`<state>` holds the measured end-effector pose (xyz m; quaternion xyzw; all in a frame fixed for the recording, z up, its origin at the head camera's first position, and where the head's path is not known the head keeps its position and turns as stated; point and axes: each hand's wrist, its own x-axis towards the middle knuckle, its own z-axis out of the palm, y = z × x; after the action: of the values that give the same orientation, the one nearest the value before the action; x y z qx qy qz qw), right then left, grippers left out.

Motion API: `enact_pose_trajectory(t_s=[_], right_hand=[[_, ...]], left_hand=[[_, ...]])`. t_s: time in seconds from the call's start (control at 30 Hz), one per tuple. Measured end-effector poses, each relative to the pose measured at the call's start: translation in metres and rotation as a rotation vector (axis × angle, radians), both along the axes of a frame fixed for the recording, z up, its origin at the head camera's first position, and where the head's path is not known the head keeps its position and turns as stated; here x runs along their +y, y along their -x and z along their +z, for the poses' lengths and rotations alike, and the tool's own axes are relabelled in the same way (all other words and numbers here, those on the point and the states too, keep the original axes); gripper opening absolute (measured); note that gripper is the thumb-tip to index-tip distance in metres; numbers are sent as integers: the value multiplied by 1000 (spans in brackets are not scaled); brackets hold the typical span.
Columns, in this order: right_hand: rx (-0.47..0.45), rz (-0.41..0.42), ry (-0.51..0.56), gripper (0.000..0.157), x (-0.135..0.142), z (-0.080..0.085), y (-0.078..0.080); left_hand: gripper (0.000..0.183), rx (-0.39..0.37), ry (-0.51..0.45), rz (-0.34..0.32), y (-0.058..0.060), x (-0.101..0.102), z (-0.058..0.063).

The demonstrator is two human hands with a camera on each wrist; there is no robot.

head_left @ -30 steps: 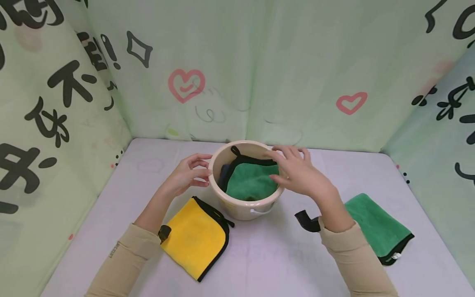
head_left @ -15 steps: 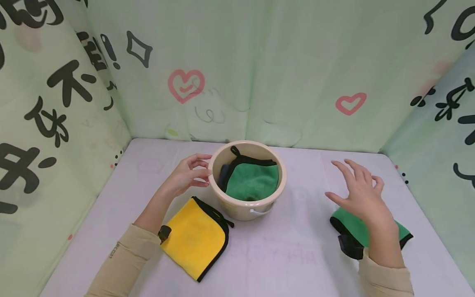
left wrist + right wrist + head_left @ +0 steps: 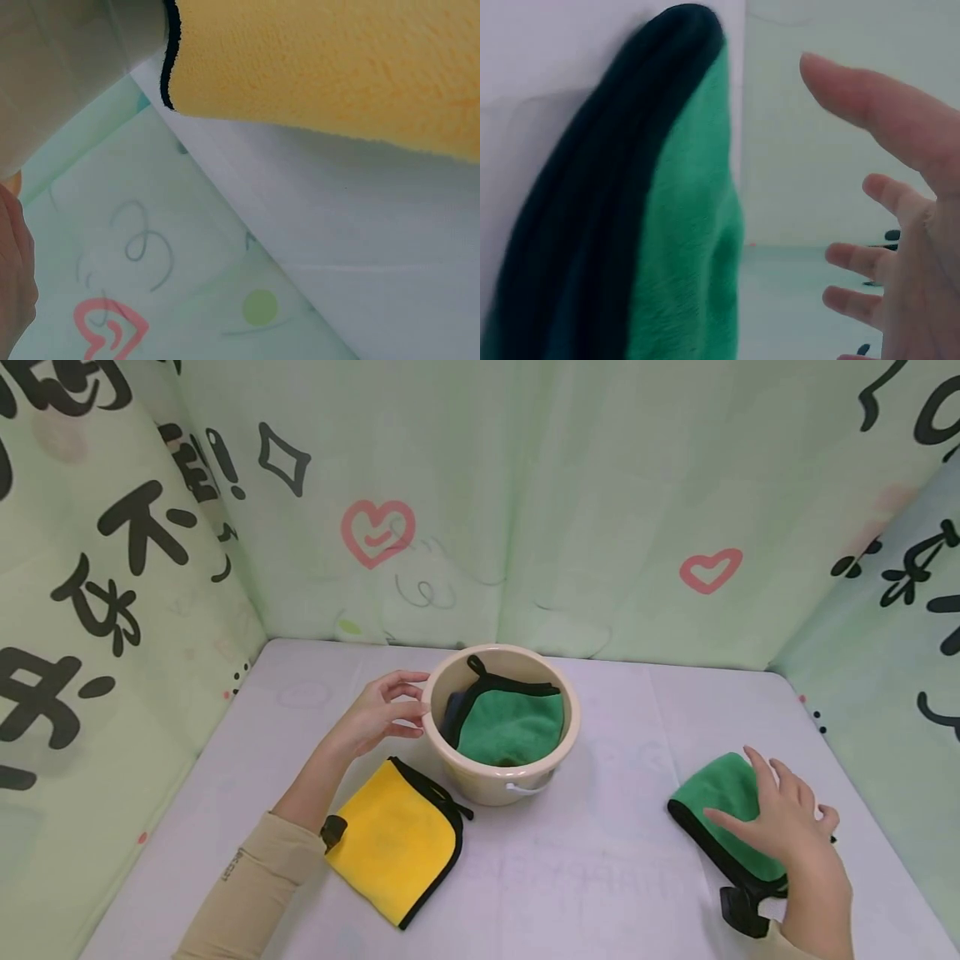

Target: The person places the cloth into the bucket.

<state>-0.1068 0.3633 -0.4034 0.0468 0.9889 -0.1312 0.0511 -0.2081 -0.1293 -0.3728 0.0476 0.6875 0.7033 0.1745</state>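
Note:
A beige bucket (image 3: 480,783) stands near the back of the table with a folded green cloth (image 3: 510,727) inside, edged in black. My left hand (image 3: 382,714) is at the bucket's left side, fingertips against the rim, fingers loosely bent. Over on the right, my right hand (image 3: 787,810) hovers above another folded green cloth (image 3: 727,789), thumb and fingers spread apart. The right wrist view shows a gap between that hand's thumb (image 3: 862,97) and the cloth's black border (image 3: 592,187). A folded yellow cloth (image 3: 397,843) with black trim lies below my left hand.
The bucket's white handle (image 3: 528,788) hangs down its front. Something dark blue (image 3: 452,710) sits beside the green cloth inside the bucket. Printed curtains (image 3: 600,510) enclose the white-covered table (image 3: 570,877) at the back and both sides.
My right hand has left the bucket's right rim and moved right and toward me, over the green cloth on the table. My left hand and the bucket have stayed in place.

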Motion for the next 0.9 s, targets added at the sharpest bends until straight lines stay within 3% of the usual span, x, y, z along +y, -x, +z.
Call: enact_pose_trajectory(t_s=[0.5, 0.67, 0.9], right_hand=[[-138, -32, 34, 129, 19, -36, -13], [-166, -44, 41, 125, 21, -43, -13], [-135, -42, 37, 116, 21, -47, -11]], left_hand=[[49, 3, -2, -4, 2, -1, -2], [50, 3, -3, -2, 2, 0, -2], [49, 6, 2, 5, 1, -1, -2]])
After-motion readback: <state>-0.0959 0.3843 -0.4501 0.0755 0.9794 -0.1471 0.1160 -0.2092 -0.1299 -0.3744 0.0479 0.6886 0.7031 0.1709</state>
